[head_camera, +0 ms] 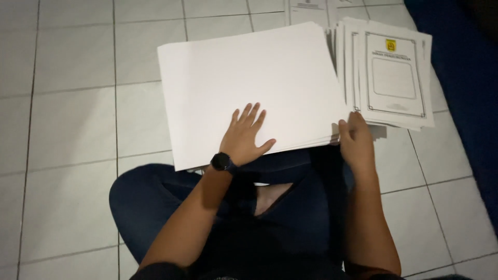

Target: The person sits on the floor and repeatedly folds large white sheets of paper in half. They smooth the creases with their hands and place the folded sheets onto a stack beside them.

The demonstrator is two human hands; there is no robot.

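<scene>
Head view: right hand fingertips under paper stack

Right hand fingertips were tucked under the blank paper stack's near right corner, so the grip itself couldn't be seen. Left hand covered part of the top sheet. Stack's lower sheets showed only as thin edges; count unreadable. Printed pages fanned at right, each mostly covered by the one above; text too small to read. More sheets were cut off by the top edge. Crossed legs went very dark, detail lost; blue object was cropped at right.
</scene>
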